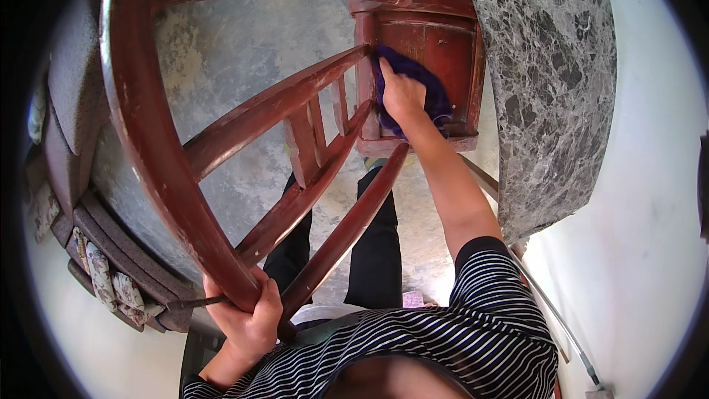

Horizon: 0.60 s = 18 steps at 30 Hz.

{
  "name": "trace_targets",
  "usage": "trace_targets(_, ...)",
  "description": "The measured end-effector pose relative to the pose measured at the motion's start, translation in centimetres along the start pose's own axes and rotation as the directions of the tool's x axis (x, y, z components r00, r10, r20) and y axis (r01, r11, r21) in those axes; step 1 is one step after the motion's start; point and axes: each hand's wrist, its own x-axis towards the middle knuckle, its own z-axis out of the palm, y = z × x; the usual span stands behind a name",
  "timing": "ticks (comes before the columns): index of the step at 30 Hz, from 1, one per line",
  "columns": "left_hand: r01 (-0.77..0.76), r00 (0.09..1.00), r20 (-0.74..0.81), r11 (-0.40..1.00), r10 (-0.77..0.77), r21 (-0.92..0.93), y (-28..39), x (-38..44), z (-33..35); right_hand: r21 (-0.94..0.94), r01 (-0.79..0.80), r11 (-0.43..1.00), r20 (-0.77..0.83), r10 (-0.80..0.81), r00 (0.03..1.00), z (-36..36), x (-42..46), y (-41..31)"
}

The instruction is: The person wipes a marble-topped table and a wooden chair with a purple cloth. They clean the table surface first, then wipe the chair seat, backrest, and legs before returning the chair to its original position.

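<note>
A worn, red-painted wooden chair (166, 177) stands before me, its curved top rail close to the camera and its back running away toward the seat. My left hand (249, 310) grips one end of that top rail at the lower left. On the red wooden seat (443, 61) lies a dark purple cloth (435, 97), bunched beneath my right hand (404, 91). My right index finger points along the cloth near the back edge of the seat. The palm side of the right hand is hidden. A thin dark rod (196, 303) shows beside the left hand.
A grey marbled slab (548, 77) stands close to the right of the seat. Grey-brown sofa seating (127, 244) with patterned fabric lies at left. A long-handled tool (565, 327) leans at lower right. My legs (376, 244) are below the chair back, over a concrete floor (243, 50).
</note>
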Motion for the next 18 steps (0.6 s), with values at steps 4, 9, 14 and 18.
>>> trace_targets(4,0.045,0.999,-0.020,0.997,-0.047,-0.070,0.3,0.3,0.4,0.019,0.129,0.992,-0.005,-0.129,0.992,0.5,-1.8,1.1)
trace_targets(9,0.011,1.000,-0.022,0.998,-0.012,-0.056,0.4,0.3,0.3,0.007,0.380,0.925,0.000,-0.380,0.925,1.9,-5.0,3.0)
trace_targets(14,0.049,0.996,-0.065,0.992,-0.057,-0.116,1.1,0.2,0.9,-0.122,0.488,0.864,0.121,-0.475,0.872,1.2,-5.7,3.0)
trace_targets(18,0.009,1.000,-0.023,0.995,-0.012,-0.097,0.2,0.4,0.4,-0.157,0.484,0.861,0.281,-0.431,0.858,0.4,-6.4,2.5)
